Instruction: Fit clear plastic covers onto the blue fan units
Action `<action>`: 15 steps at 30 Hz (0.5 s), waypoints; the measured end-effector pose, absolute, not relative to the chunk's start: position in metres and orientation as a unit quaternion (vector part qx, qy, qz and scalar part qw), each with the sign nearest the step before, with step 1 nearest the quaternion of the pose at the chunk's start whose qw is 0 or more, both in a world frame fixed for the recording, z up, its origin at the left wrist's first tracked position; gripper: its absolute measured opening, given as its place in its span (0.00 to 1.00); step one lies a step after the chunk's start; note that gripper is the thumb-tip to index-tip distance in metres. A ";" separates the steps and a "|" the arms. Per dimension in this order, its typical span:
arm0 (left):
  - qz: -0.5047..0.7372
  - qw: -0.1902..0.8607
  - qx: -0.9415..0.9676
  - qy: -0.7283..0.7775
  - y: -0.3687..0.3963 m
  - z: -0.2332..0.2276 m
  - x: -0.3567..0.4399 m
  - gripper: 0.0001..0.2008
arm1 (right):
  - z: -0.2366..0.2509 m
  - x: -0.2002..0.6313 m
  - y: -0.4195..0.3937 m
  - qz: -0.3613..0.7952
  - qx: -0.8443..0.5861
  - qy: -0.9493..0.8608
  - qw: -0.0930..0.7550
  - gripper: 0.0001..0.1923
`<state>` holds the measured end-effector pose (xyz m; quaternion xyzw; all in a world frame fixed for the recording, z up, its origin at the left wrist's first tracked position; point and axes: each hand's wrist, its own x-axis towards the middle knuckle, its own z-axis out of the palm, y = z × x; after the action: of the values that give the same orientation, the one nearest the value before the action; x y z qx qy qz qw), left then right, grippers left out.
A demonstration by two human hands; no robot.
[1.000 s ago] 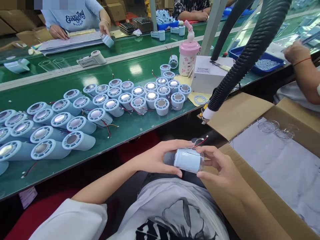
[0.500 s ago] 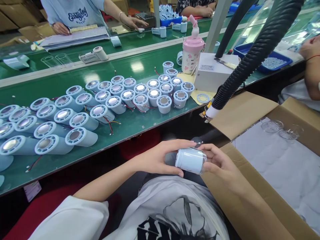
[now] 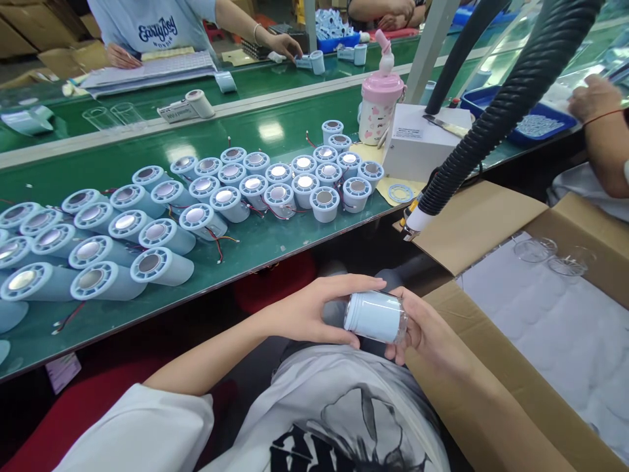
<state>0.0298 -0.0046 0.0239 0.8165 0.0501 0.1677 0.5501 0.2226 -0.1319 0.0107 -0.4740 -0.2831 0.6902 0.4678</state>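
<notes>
Above my lap lies a light-blue cylinder [image 3: 374, 317] on its side, with a clear plastic tube around it. My left hand [image 3: 314, 313] is closed round its ridged left end, thumb below and fingers above. At the clear right end my right hand [image 3: 423, 325] grips the tube, its fingers curled partly underneath and partly hidden. Many similar light-blue cylinders [image 3: 162, 265] with silver round centres stand or lean in rows on the green bench [image 3: 275, 262], several with thin red and black wires.
An open cardboard box [image 3: 472, 308] with clear tubes [image 3: 570, 259] on white sheeting is at my right. A black ribbed hose [image 3: 491, 131] hangs before a white box [image 3: 425, 147]. A pink-lidded bottle [image 3: 377, 108] stands near. Co-workers' hands [image 3: 287, 47] are across the bench.
My right hand has turned about the tube's right end, its fingers now lower. My left hand keeps its hold. Across the bench, a co-worker's hand has reached right to a light-blue handheld piece.
</notes>
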 end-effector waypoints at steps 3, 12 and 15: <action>0.169 0.545 0.820 0.049 -0.005 0.024 0.029 0.40 | 0.009 0.223 -0.133 0.677 -0.479 -0.298 0.472 0.20; 0.172 0.537 0.824 0.055 -0.008 0.030 0.030 0.39 | 0.009 0.227 -0.143 0.651 -0.492 -0.335 0.470 0.18; 0.171 0.539 0.823 0.056 -0.009 0.031 0.030 0.38 | 0.010 0.226 -0.143 0.653 -0.489 -0.334 0.471 0.18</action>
<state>0.0296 -0.0091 0.0312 0.8228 0.0557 0.1715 0.5389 0.2260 -0.1433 0.0099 -0.4892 -0.3340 0.6535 0.4712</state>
